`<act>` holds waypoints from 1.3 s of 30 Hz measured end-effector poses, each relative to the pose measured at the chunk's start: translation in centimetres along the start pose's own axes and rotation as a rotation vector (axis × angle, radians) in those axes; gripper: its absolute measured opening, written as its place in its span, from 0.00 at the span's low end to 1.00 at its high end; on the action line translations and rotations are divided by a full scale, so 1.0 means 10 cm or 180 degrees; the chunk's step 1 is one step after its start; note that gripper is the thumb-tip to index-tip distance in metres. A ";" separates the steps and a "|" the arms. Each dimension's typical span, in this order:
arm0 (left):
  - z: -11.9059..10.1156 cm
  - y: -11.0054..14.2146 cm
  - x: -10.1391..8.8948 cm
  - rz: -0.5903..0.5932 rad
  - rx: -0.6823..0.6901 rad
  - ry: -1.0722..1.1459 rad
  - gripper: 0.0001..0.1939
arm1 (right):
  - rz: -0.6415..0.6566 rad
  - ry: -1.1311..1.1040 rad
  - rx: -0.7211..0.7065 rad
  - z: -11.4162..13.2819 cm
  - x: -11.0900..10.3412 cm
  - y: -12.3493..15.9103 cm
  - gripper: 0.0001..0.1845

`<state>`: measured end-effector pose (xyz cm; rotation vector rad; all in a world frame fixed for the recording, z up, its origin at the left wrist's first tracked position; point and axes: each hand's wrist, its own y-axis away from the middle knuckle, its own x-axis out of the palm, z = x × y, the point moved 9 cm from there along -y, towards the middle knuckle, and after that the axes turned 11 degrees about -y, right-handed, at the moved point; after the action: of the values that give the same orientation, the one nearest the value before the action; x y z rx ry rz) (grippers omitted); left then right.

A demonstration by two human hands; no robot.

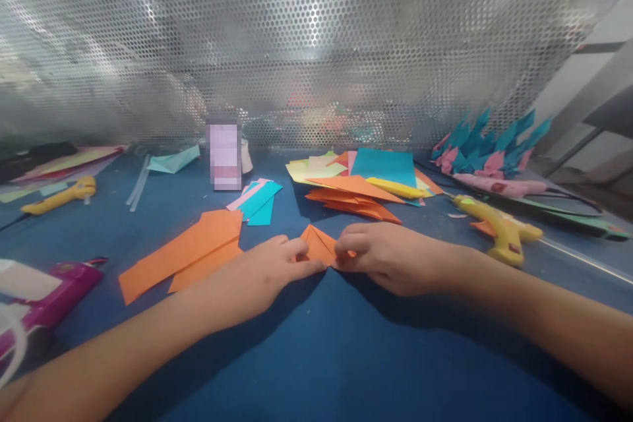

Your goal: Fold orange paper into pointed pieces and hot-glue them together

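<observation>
Paper (318,246), orange, peaked: left hand (270,269) pinches its left side, right hand (401,256) its right, fingers closed; orange stack (353,199) beyond it.

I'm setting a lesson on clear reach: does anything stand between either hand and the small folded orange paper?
Nothing visible does: the left hand and right hand both touch the small folded orange paper. The stacked orange pieces lie beyond it, not between.

Left hand (277,265) and right hand (388,256): bare. Left forearm (148,330) and right forearm (524,293): bare to edge of view, tapering to slim wrists (232,290).
</observation>
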<state>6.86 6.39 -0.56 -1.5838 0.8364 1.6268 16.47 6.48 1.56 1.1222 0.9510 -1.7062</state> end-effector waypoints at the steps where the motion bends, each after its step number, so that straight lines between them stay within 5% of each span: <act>1: 0.01 0.01 0.00 0.0002 0.0007 -0.0006 0.29 | -0.0040 -0.0081 -0.0022 -0.01 -0.02 0.01 0.17; 4: 0.04 0.03 0.02 -0.0029 -0.0011 0.0138 0.23 | -0.0200 -0.0430 -0.0092 -0.05 -0.06 0.05 0.19; 7: 0.19 0.04 0.01 -0.0259 -0.0472 0.0733 0.13 | -0.0529 -0.0803 -0.0094 -0.13 -0.08 0.06 0.20; 12: 0.38 -0.01 0.02 -0.0717 -0.1106 0.1020 0.06 | -0.1317 -0.0780 0.0567 -0.34 -0.09 0.05 0.15; 17: 0.37 -0.07 0.02 -0.0937 -0.0967 0.0919 0.08 | -0.1265 -0.0718 0.0962 -0.42 -0.01 0.02 0.20; 25: 0.36 -0.09 0.00 -0.1094 -0.0713 0.0963 0.12 | -0.1366 -0.1145 0.0934 -0.39 -0.04 0.00 0.22; 33: 0.37 -0.08 -0.01 -0.1042 -0.0852 0.0997 0.13 | -0.1499 -0.1275 0.1268 -0.48 -0.01 0.04 0.24; 39: 0.34 -0.12 0.01 -0.0755 -0.0798 0.0938 0.04 | -0.1504 -0.1214 0.1222 -0.47 -0.01 0.03 0.23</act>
<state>6.03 9.90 -0.51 -2.0507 0.5764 1.3893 18.12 10.64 0.13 0.7865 0.6934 -2.4613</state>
